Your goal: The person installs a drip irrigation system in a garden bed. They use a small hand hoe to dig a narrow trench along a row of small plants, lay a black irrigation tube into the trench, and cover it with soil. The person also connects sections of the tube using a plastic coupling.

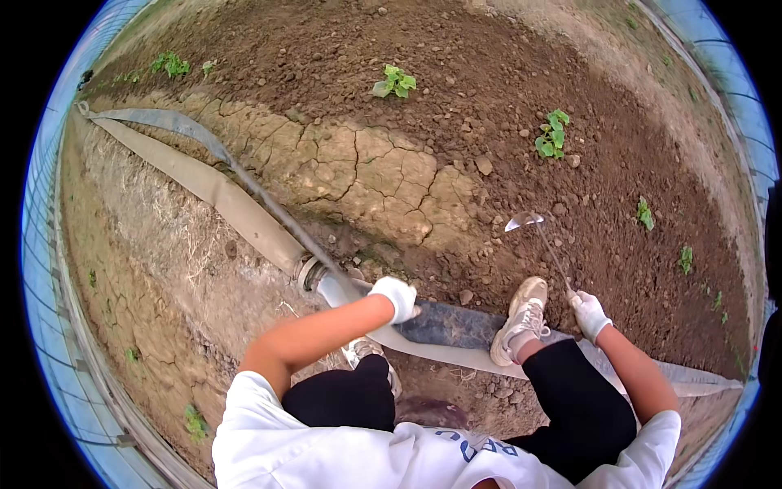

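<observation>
My right hand (pixel 588 314), in a white glove, is closed round the handle of a hoe (pixel 555 254). Its shiny curved blade (pixel 524 221) is over the brown soil, left of the hand and farther out. My left hand (pixel 395 300), also gloved in white, is closed at a long grey plastic strip (pixel 273 202), which is blurred close to the hand. Beyond that hand the strip continues as a flat dark sheet (pixel 448 323) towards my right foot. A wide beige flat hose (pixel 244 213) runs beside it to a ring-shaped coupling (pixel 309 274).
Young green plants (pixel 395 82) grow in the loose soil, another plant (pixel 552 135) farther right. Cracked dry earth (pixel 358 167) lies ahead. My right shoe (pixel 521 319) rests against the strip; my left shoe (pixel 366 350) is behind it. Blue sheeting (pixel 49 244) edges the plot.
</observation>
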A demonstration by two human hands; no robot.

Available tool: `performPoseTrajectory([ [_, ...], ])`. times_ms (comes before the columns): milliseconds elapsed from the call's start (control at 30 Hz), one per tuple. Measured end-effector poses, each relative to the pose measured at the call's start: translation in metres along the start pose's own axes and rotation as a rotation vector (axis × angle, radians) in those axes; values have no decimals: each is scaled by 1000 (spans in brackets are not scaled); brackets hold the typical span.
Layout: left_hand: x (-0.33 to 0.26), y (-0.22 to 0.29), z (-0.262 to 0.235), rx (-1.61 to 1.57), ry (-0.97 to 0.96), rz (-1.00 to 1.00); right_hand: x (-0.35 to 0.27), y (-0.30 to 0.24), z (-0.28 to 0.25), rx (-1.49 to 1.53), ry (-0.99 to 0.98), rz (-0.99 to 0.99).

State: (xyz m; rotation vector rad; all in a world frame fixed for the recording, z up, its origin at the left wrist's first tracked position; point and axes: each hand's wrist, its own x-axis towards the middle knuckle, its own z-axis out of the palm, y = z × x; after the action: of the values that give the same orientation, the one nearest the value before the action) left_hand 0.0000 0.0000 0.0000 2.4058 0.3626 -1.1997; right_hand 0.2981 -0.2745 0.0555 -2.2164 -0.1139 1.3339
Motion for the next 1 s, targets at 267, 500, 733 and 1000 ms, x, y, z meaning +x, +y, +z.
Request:
performPoseTrajectory([
  [267, -9, -31, 32, 107, 372, 2, 116, -67, 134, 112, 252, -613],
  [500, 16, -16, 27, -109, 262, 98, 156, 69, 122, -536, 358, -339],
  [733, 3, -42, 72, -210, 333, 69, 95, 46, 180, -192, 346, -289],
  [1000, 3, -40, 55, -213, 371, 73, 290, -170, 147, -57, 458, -286],
])
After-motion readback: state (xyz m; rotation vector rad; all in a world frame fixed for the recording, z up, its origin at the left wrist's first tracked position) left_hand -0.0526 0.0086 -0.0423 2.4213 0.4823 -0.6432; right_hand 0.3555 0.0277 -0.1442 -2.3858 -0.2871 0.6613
